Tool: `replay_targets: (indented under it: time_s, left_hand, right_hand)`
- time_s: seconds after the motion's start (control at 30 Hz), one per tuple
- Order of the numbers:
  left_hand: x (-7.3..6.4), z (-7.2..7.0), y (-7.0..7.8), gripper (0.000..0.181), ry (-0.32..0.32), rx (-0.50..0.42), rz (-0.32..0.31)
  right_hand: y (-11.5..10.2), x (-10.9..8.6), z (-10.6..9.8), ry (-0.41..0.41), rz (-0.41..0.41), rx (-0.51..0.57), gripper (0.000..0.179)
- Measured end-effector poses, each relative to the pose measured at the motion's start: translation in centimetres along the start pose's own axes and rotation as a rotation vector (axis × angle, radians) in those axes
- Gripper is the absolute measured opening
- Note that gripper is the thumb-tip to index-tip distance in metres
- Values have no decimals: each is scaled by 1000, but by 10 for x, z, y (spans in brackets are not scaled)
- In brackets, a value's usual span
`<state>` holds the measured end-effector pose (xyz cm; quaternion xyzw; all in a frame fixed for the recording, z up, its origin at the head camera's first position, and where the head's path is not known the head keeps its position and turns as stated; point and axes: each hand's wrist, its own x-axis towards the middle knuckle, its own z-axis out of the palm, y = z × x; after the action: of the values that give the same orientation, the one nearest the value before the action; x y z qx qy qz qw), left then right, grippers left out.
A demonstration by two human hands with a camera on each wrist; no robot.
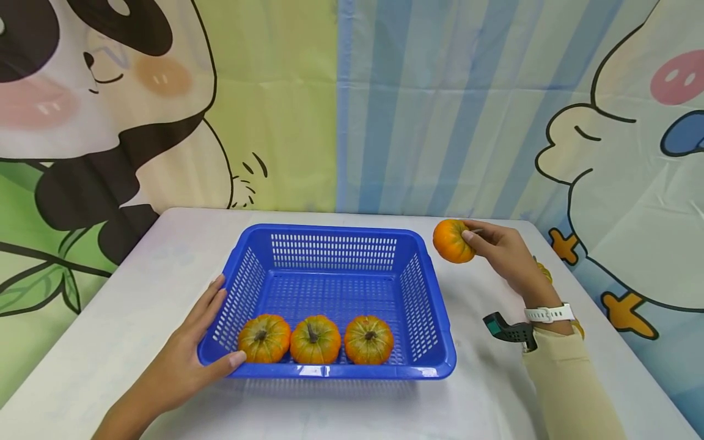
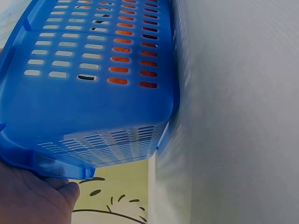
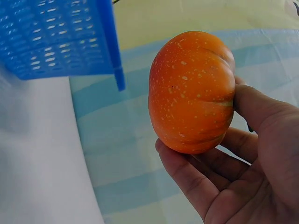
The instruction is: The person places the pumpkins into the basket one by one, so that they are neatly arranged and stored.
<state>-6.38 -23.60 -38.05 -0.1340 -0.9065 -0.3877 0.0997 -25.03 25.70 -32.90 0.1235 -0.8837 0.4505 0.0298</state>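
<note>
My left hand (image 1: 181, 354) rests along the left side of a blue plastic basket (image 1: 332, 231), its thumb over the front-left corner and its fingers fairly straight along the rim. Inside the basket, three small orange-green pumpkins line the front wall: a left one (image 1: 264, 339), a middle one (image 1: 316, 340) and a right one (image 1: 369, 340). Beyond the basket's right rim, my right hand (image 1: 497, 244) holds another small orange pumpkin (image 3: 191, 93) up, pinched between thumb and fingers near its stem. Its smooth speckled underside faces the right wrist camera.
Another pumpkin (image 1: 543, 271) shows partly behind the right wrist, mostly hidden. The basket stands on a white-covered table (image 1: 308, 409). A cartoon-printed curtain (image 1: 407, 110) hangs behind the table. The right wrist wears a white band (image 1: 550, 313) and a black strapped device (image 1: 511, 330).
</note>
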Motion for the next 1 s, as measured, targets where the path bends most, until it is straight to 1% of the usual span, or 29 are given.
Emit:
replay_targets:
  time_s: [0.13,0.3,0.37,0.5,0.57,0.77,1.0]
  left_hand:
    - [0,0,1,96,-2,1,-5]
    - [0,-1,2,96,-1,12,-8]
    - [0,-2,3,96,-1,18,-13]
    - [0,-1,2,96,-6,18,-20]
    - [1,-1,1,96,-7,18,-17]
    - [2,-1,2,97,-5,16,-11]
    - [2,-2,3,98,-16,34,-42]
  right_hand:
    - [-15,3,1,-15,-13,-3,63]
    - [-32,5,2,-38,-6,4,64]
    - [-37,8,4,-47,-40,8,61]
    - [-44,13,10,-61,-162,13,50]
    - [-46,15,13,-71,-204,15,48]
    - [-59,21,21,-114,-260,13,46]
    - [-79,31,30,-205,-291,22,45]
